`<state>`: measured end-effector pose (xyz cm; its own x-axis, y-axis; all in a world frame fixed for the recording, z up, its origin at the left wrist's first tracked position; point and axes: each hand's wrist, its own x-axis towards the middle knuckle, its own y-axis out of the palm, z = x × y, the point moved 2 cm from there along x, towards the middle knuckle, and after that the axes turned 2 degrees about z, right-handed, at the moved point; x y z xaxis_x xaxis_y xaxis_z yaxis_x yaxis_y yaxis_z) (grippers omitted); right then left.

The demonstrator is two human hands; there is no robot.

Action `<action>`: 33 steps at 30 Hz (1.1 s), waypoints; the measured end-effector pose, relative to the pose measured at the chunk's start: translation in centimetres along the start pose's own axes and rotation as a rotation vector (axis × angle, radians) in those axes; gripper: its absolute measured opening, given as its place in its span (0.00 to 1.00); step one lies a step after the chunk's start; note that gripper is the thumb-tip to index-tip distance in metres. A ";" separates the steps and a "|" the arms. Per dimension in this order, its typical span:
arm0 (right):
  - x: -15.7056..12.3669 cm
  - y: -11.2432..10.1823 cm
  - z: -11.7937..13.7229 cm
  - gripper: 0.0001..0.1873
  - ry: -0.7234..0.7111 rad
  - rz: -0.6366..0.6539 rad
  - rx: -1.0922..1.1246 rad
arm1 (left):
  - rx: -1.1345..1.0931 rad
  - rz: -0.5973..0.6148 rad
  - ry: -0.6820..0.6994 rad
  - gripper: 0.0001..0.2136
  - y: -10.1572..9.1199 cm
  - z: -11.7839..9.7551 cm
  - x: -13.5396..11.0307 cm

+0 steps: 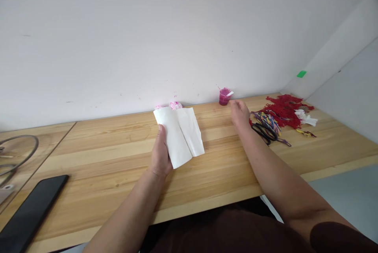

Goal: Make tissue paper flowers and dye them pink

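My left hand [161, 154] grips a folded white paper towel [177, 139] above the table, thumb on its front and the other fingers behind. My right hand [239, 113] is at the back of the table with its fingers curled together. Whatever is between those fingers, if anything, is hidden. Just left of it, a small cup [223, 99] of purple-magenta liquid stands by the wall. The white end of a stick or spoon [230, 93] leans on the cup's rim, close to my right fingertips; I cannot tell whether they touch.
Crumpled pink-stained tissue [176, 105] lies behind the paper towel. On the right are black-handled scissors [264, 132], multicoloured yarn [267, 121], red yarn [285, 111] and a white tissue [306, 118]. A black phone [35, 209] and a grey cable [35, 143] lie left. The wall [177, 40] borders the table [112, 166].
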<state>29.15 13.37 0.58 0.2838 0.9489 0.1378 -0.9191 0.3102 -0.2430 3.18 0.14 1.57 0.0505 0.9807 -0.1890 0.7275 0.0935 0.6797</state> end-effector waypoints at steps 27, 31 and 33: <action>-9.2 1.6 3.3 0.18 -0.029 0.249 0.433 | -0.080 -0.015 -0.298 0.33 -0.7 1.4 0.5; -8.0 0.4 3.6 0.16 -0.062 0.187 0.406 | -0.051 -0.016 -0.363 0.31 -1.0 1.2 0.4; -7.5 0.1 3.7 0.17 -0.039 0.202 0.359 | -0.008 0.001 -0.306 0.28 -1.1 0.8 0.4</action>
<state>25.95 6.05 3.07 0.0836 0.9836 0.1598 -0.9942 0.0714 0.0804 2.99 0.30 0.16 0.2556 0.8836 -0.3922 0.7217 0.0955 0.6856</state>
